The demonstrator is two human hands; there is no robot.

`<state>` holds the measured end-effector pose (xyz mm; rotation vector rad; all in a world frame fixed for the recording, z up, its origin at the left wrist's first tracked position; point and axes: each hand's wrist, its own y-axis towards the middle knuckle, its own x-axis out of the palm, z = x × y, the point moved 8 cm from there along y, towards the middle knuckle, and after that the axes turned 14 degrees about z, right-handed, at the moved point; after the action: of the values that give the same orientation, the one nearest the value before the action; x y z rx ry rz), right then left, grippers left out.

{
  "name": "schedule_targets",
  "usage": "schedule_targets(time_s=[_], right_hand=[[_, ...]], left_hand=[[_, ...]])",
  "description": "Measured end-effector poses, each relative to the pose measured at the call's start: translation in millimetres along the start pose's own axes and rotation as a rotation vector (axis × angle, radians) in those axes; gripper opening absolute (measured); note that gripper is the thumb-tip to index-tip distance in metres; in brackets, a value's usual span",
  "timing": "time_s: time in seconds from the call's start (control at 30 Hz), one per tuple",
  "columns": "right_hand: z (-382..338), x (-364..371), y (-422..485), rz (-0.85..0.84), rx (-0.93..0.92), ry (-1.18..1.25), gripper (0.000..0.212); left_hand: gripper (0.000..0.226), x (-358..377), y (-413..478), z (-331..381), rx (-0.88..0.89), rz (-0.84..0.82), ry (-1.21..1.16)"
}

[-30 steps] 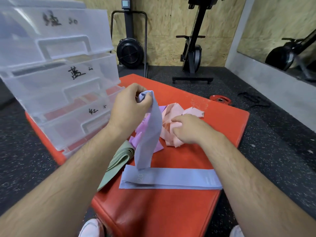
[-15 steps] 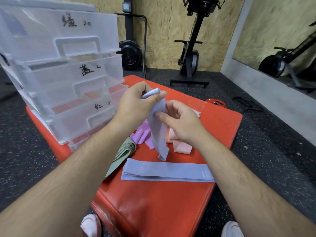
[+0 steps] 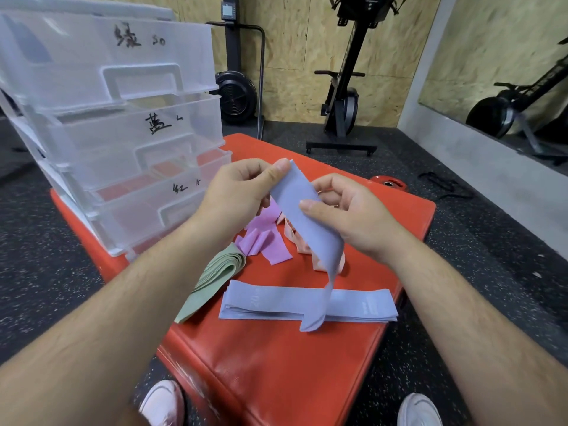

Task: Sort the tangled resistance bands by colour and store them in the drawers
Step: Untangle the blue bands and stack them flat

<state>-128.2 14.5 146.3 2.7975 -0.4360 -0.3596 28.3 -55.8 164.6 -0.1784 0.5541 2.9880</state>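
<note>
While pinching blue band (image 3: 307,232) at its top end with left hand (image 3: 236,195), fingertips (image 3: 278,171) clamped on the front face; right hand (image 3: 347,216) pinching the same strip just lower, thumb on the near face, other fingers curled behind; both closed on it, held up over the far half of red mat (image 3: 276,364).

Long axis from upper left at the fingers down to the near right; free tail curling over blue stack (image 3: 362,305); cannot tell whether touching.

Judged light, limp, slightly grippy elastic fabric; no stiffness, so prone to twisting and folding wherever unsupported; not fragile. Best taken across full width at both ends, pulled gently taut to flatten, then laid parallel to the stack, itself lying left-right at the near edge.

Green band (image 3: 215,272) just left of the stack; purple and peach bands (image 3: 264,244) bunched beyond; drawers (image 3: 92,87) far left, middle drawer (image 3: 159,124) marked 蓝, blue; likely destination.
</note>
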Motion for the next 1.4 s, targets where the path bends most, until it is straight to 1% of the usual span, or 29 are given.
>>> schedule_targets(time_s=[0.1, 0.17, 0.2, 0.27, 0.3, 0.33, 0.4, 0.47, 0.53, 0.63, 0.73, 0.8, 0.9, 1.0, 1.1, 1.13, 1.2, 1.27, 1.3, 1.33, 1.4], right_hand=[[0, 2, -5, -0.022, 0.004, -0.018, 0.026], [1, 8, -6, -0.070, 0.024, 0.026, 0.035], [-1, 12, -7, -0.100, 0.058, 0.100, 0.041], [-5, 19, -12, -0.172, 0.200, 0.367, 0.054], [-6, 21, -15, -0.194, 0.276, 0.485, 0.056], [-3, 21, -16, -0.198, 0.342, 0.549, 0.056], [8, 21, -14, -0.179, 0.418, 0.549, 0.057], [12, 24, -15, -0.207, 0.427, 0.533, 0.052], [12, 29, -17, -0.249, 0.385, 0.487, 0.046], [12, 28, -19, -0.238, 0.338, 0.403, 0.042], [16, 22, -15, -0.161, 0.273, 0.320, 0.021], [17, 16, -12, -0.087, 0.193, 0.186, 0.023], [18, 14, -11, -0.034, 0.096, -0.027, 0.036], [21, 20, -14, -0.037, 0.066, -0.100, 0.030], [25, 25, -17, -0.058, 0.020, -0.220, 0.031], [27, 27, -17, -0.069, 0.018, -0.254, 0.031], [33, 29, -20, -0.119, 0.037, -0.324, 0.032], [37, 32, -24, -0.172, 0.047, -0.388, 0.024], [39, 33, -26, -0.182, 0.042, -0.421, 0.017], [40, 34, -27, -0.180, 0.026, -0.441, 0.017], [40, 38, -28, -0.173, 0.006, -0.431, 0.023]], left_hand=[[0.037, 3, -9, 11, 0.050, 0.005, 0.008], [0.031, 8, -16, 18, 0.077, -0.033, -0.016], [0.028, 12, -19, 22, 0.076, -0.072, -0.050], [0.025, 18, -25, 26, 0.069, -0.138, -0.118], [0.023, 19, -26, 26, 0.071, -0.155, -0.138], [0.022, 19, -26, 26, 0.077, -0.162, -0.146], [0.018, 18, -26, 25, 0.086, -0.178, -0.154], [0.015, 19, -27, 21, 0.063, -0.226, -0.165], [0.012, 22, -30, 14, 0.015, -0.286, -0.185], [0.011, 23, -34, 8, -0.054, -0.375, -0.280], [0.015, 18, -37, 6, -0.114, -0.402, -0.354], [0.019, 13, -37, 2, -0.131, -0.367, -0.354], [0.024, 7, -35, -13, -0.171, -0.275, -0.250], [0.016, 9, -43, -31, -0.223, -0.315, -0.110], [0.022, 5, -47, -45, -0.256, -0.295, -0.050], [0.022, 2, -47, -47, -0.250, -0.279, -0.039], [0.013, -2, -48, -48, -0.227, -0.259, -0.017], [0.008, -5, -50, -48, -0.197, -0.257, 0.015], [0.007, -6, -51, -49, -0.186, -0.259, 0.039], [0.007, -8, -53, -52, -0.179, -0.267, 0.067], [0.015, -10, -57, -55, -0.174, -0.303, 0.105]])
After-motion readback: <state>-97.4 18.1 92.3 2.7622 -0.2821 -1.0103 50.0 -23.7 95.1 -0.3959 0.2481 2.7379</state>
